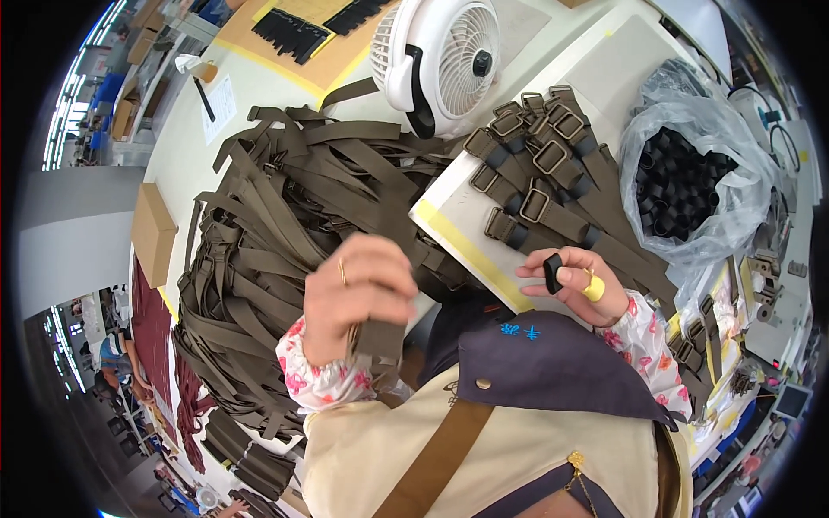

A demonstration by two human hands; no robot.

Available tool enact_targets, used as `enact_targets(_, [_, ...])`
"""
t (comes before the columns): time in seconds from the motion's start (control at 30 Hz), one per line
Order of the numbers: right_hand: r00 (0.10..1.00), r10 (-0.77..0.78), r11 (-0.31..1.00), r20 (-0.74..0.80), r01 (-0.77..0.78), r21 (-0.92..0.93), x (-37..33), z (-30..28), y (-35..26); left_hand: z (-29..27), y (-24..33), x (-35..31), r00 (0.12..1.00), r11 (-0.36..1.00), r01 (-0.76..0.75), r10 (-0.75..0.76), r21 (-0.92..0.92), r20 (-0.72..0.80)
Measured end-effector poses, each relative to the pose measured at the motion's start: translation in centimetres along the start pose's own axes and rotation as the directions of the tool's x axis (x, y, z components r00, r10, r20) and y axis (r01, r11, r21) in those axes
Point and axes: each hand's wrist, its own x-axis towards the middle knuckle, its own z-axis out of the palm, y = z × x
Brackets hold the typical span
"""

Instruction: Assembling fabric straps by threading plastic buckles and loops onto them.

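Note:
My left hand [358, 289], slightly blurred, is closed around an olive-brown webbing strap [378, 339]; a piece of it shows below the fingers. To the right, my right hand [580, 285] pinches a small black loop [552, 273] between thumb and finger, and a yellow band wraps one of its digits. The two hands are apart. Beyond my left hand lies a large tangled heap of olive straps [259, 207]. Past my right hand, several straps with metal buckles [548, 160] are laid out on a white board [445, 198], dark loops around some of them.
A white fan [462, 60] stands at the far middle. Right of the buckled straps is a clear plastic bag [643, 129] filled with black loops [678, 186]. A cardboard box [153, 233] stands at the left edge of the table, and more straps [695, 345] lie at the right.

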Motion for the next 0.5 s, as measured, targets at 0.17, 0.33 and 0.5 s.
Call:
enact_targets(0.17, [0.974,-0.109,0.952,0.200,0.045,0.302,1.0,1.8,0.1,3.5,-0.5,0.9,0.937,0.605,-0.132,0.334,-0.785,0.099])
enact_targets(0.33, [0.922,-0.360,0.793,-0.144,0.384,0.473,0.9,0.5,-0.3,5.4,-3.2,1.1,0.889,0.190,-0.072,0.456,-0.979,0.024])
enact_targets(0.5, [0.645,-0.646,0.678,-0.408,0.730,0.082,-1.0,-3.1,-1.0,3.2,-10.5,-1.4,0.952,0.337,0.168,-0.298,-0.927,0.064])
